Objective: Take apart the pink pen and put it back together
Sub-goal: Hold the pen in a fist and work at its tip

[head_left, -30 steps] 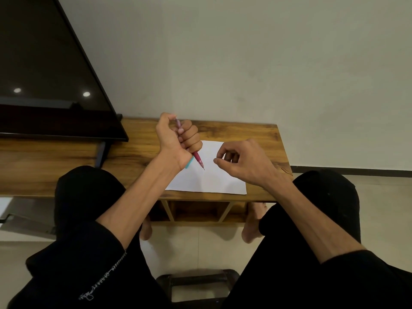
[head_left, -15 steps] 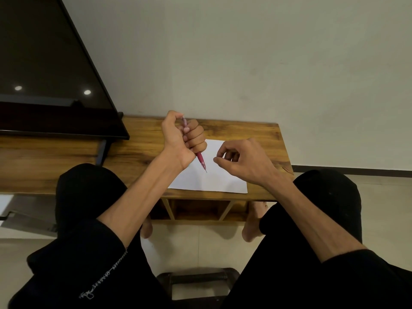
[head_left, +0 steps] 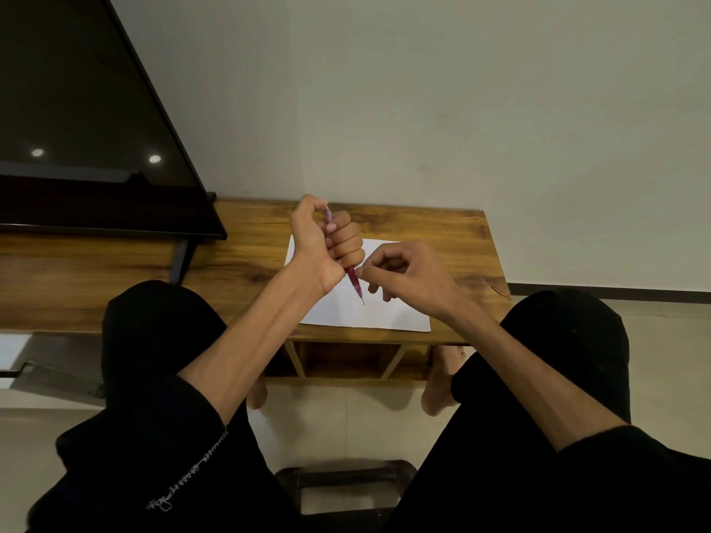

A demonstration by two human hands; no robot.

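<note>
Gripping hand: the left hand (head_left: 323, 244) is closed in a fist around the pink pen (head_left: 352, 277), fingers curled over the barrel, thumb up beside the top end.
Pen: tilted, top end poking out above the fist, the darker front part and fine tip pointing down toward the person, held above the sheet of paper (head_left: 369, 313).
Right hand: the right hand (head_left: 404, 275) is pinched narrow, thumb and forefinger brought together right at the pen's front part just below the fist; it seems to touch it, though a small piece between the fingertips cannot be made out.
Paper: white, lying flat on the wooden table (head_left: 442, 244), its near edge close to the table's front edge.
Edges: the table's right end sits just past the right hand; a wall stands behind.
Open room: bare wood lies left of the paper up to the stand of the dark screen (head_left: 88, 128); the person's knees flank the front, with floor between them.
</note>
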